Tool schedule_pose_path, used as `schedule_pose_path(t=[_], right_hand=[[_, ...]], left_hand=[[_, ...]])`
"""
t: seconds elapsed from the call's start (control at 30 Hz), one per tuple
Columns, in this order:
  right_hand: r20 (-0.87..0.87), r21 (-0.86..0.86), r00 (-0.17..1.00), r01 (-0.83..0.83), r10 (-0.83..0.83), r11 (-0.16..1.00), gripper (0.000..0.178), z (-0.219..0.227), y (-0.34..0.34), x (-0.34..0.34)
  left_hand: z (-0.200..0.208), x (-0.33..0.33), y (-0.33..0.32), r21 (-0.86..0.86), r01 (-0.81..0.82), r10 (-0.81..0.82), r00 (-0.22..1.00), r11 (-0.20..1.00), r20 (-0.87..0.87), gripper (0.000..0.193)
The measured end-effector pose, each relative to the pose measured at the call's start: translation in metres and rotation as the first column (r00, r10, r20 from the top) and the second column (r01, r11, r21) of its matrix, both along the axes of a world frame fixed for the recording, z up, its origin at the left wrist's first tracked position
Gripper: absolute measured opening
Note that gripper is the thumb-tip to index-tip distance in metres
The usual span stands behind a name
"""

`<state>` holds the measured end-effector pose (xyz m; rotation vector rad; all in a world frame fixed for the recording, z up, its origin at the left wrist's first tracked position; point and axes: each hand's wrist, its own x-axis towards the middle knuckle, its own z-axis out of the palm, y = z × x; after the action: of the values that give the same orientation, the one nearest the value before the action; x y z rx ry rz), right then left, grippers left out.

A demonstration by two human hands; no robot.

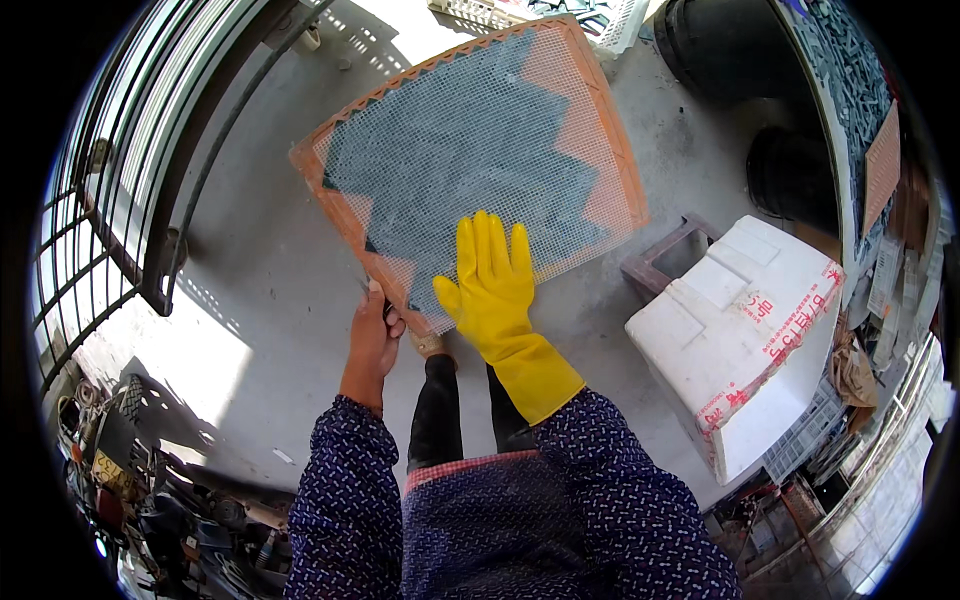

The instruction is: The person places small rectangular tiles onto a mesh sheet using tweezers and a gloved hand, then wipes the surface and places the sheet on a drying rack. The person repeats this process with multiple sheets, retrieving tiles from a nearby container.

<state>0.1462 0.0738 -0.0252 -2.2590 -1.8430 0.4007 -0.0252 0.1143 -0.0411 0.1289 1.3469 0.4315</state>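
Note:
A white mesh sheet (460,130) covers dark grey-green pieces in a jagged-edged pattern on an orange tray (612,130). My right hand (492,290), in a yellow rubber glove, lies palm down with fingers stretched on the mesh near its close edge. Bare and closed, my left hand (377,332) is at the tray's near left edge. Something thin and dark shows by its fingers, too small to name. Whether that hand also grips the tray edge is hidden.
At right, a white foam box (740,320) stands beside a brownish plastic stool (665,255). Black buckets (720,45) and a bench of grey pieces (850,80) are behind it. Metal bars (110,200) line the left; a motorbike (150,480) stands lower left.

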Motion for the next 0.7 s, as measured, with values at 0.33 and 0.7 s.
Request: schedule_pose_path(t=[0.33,0.7], right_hand=[[-0.236,0.295,0.783,-0.507,0.576,0.81,0.039,0.016,-0.027,-0.026],[0.136,0.038,0.985,0.098,-0.102,0.994,0.06,0.006,0.032,0.0]], left_hand=[[-0.004,-0.014,0.013,0.016,0.246,-0.246,0.969,0.969,-0.004,0.024],[-0.016,-0.025,0.016,0.077,0.304,-0.304,0.953,0.95,-0.005,0.027]])
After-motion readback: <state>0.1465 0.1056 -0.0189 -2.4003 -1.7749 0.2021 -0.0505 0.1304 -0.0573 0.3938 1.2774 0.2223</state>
